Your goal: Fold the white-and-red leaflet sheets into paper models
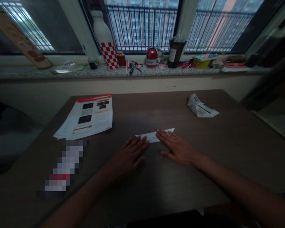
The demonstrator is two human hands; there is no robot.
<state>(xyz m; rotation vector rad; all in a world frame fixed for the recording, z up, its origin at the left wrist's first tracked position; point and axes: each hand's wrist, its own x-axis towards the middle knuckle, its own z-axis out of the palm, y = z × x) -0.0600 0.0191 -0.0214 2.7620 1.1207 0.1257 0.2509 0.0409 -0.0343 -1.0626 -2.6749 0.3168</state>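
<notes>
A narrow white paper strip (152, 137) lies near the middle of a dark wooden table (228, 142), already folded long and thin with one end coming to a point. Both hands lie flat and spread on it, gripping nothing: the left hand (130, 155) has its fingertips on the strip's left end, and the right hand (178, 147) presses on its right part. The folding looks partway done, with a similar folded paper (200, 108) lying well apart to the right and a stack of printed sheets (87, 117) to the left.

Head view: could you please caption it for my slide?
Left hand and right hand press a paper strip on the table.
</notes>
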